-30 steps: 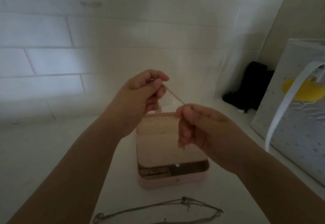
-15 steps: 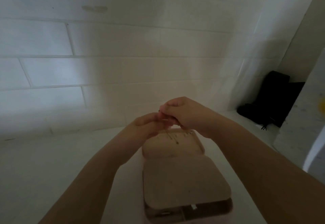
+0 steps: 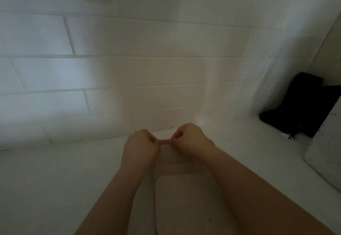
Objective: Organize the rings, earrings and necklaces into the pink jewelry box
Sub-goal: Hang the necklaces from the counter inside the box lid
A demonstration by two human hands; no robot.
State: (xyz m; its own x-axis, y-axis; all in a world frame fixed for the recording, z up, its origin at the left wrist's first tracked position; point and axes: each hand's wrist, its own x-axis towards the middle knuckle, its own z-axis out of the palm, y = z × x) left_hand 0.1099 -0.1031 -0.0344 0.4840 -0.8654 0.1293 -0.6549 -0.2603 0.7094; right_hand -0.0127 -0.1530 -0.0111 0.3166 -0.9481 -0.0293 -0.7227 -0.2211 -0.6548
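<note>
The pink jewelry box (image 3: 184, 205) stands open on the white counter between my forearms, its lid (image 3: 172, 158) raised toward the wall. My left hand (image 3: 140, 149) and my right hand (image 3: 191, 140) meet at the lid's top edge, fingertips pinched close together. Between the fingertips only a short pinkish strip of the rim shows. The thin necklace chain seen in my fingers earlier is too fine and dim to make out. The box's front compartments are below the frame.
A white tiled wall (image 3: 147, 72) rises just behind the box. A black pouch (image 3: 302, 105) leans in the right corner. The edge of a white patterned bag (image 3: 328, 162) stands at the far right on the counter.
Both hands came down from holding the chain stretched in the air to the lid's top edge. The view tilted up, so the necklace on the counter and the box's front dropped out of sight.
</note>
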